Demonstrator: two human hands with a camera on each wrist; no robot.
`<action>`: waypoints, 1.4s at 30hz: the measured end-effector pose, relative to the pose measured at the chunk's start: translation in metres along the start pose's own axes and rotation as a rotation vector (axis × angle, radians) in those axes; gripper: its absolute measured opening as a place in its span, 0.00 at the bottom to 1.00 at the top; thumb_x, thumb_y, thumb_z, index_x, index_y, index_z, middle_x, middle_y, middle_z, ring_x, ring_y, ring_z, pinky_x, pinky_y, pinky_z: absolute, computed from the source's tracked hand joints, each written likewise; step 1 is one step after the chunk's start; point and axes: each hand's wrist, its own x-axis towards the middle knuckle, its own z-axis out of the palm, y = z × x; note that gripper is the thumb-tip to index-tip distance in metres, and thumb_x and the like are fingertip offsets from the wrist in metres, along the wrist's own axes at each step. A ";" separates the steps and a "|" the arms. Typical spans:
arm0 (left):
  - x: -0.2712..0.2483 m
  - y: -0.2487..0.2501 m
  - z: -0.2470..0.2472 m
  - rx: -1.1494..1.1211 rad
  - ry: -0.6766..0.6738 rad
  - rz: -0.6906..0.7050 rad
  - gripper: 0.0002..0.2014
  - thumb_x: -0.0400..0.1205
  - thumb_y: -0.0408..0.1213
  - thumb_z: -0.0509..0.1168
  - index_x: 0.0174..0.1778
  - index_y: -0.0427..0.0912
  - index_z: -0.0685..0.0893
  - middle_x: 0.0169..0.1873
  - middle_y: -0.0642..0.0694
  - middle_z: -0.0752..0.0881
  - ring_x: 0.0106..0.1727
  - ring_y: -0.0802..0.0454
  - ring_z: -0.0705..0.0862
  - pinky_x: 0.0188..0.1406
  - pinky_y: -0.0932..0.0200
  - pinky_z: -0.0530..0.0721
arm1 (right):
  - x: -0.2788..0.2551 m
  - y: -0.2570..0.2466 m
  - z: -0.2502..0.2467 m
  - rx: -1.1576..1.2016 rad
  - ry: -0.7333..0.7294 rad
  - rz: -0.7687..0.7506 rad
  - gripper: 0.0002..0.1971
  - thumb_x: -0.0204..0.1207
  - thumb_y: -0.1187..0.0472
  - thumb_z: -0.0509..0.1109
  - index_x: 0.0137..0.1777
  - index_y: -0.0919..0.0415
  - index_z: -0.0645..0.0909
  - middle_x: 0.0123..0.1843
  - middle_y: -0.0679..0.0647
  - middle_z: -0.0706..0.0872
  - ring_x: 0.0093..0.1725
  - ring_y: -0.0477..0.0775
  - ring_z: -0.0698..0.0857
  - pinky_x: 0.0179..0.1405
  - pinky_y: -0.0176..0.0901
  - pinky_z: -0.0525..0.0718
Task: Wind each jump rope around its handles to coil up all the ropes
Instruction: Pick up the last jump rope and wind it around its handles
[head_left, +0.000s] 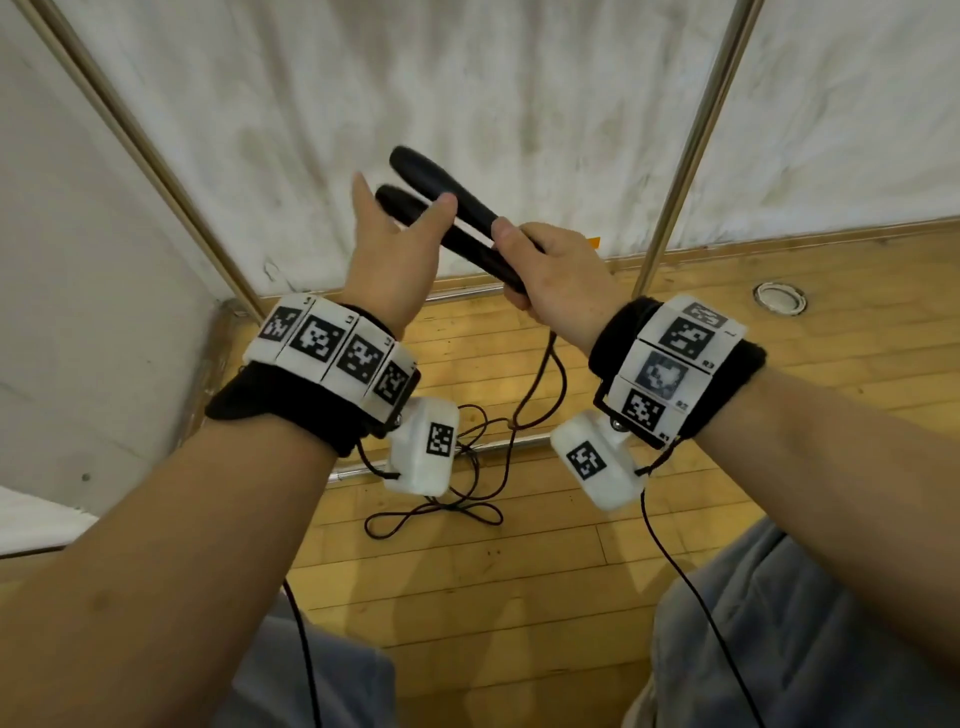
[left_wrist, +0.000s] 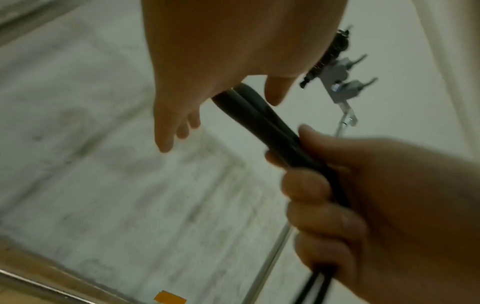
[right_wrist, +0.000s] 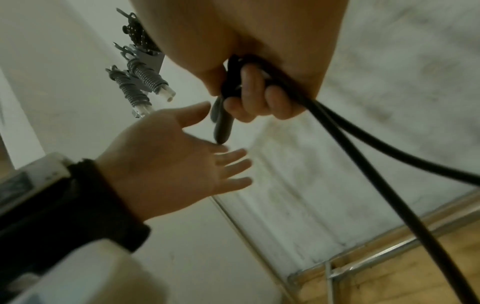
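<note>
My right hand (head_left: 545, 275) grips two black jump rope handles (head_left: 452, 213) side by side near their lower ends, pointing them up and to the left. The same handles (left_wrist: 262, 121) lie pressed together in the left wrist view, and in the right wrist view my fingers (right_wrist: 257, 98) curl round them. My left hand (head_left: 395, 234) is open with straight fingers, its palm against the handles' upper ends (right_wrist: 221, 131). The thin dark rope (head_left: 540, 395) hangs in two strands from my right fist to a loose tangle (head_left: 452, 499) on the floor.
The floor (head_left: 675, 405) is wooden planks. A white fabric panel (head_left: 467, 93) in a metal frame stands ahead, with slanted metal poles (head_left: 691, 150) left and right. A round metal fitting (head_left: 779, 297) sits in the floor at the right. My knees (head_left: 810, 649) are at the bottom.
</note>
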 end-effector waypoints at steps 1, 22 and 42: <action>0.001 -0.002 -0.006 0.090 0.021 0.072 0.43 0.79 0.45 0.68 0.84 0.48 0.48 0.79 0.46 0.64 0.78 0.50 0.65 0.76 0.53 0.61 | 0.001 0.001 -0.002 -0.055 -0.001 0.009 0.21 0.85 0.46 0.53 0.39 0.59 0.78 0.26 0.48 0.76 0.23 0.43 0.76 0.25 0.35 0.74; -0.011 -0.032 -0.029 0.818 -0.566 0.169 0.08 0.75 0.52 0.72 0.46 0.56 0.83 0.34 0.56 0.82 0.33 0.65 0.79 0.30 0.64 0.71 | -0.013 0.034 0.003 -0.462 0.015 -0.225 0.16 0.83 0.45 0.54 0.43 0.55 0.71 0.30 0.45 0.74 0.29 0.46 0.74 0.28 0.38 0.67; -0.022 0.003 -0.021 -0.008 -0.306 0.054 0.03 0.84 0.40 0.65 0.52 0.48 0.79 0.33 0.49 0.88 0.32 0.52 0.88 0.25 0.60 0.85 | 0.007 0.012 -0.014 0.129 0.071 -0.060 0.13 0.85 0.53 0.54 0.48 0.49 0.81 0.22 0.39 0.71 0.21 0.38 0.70 0.28 0.40 0.71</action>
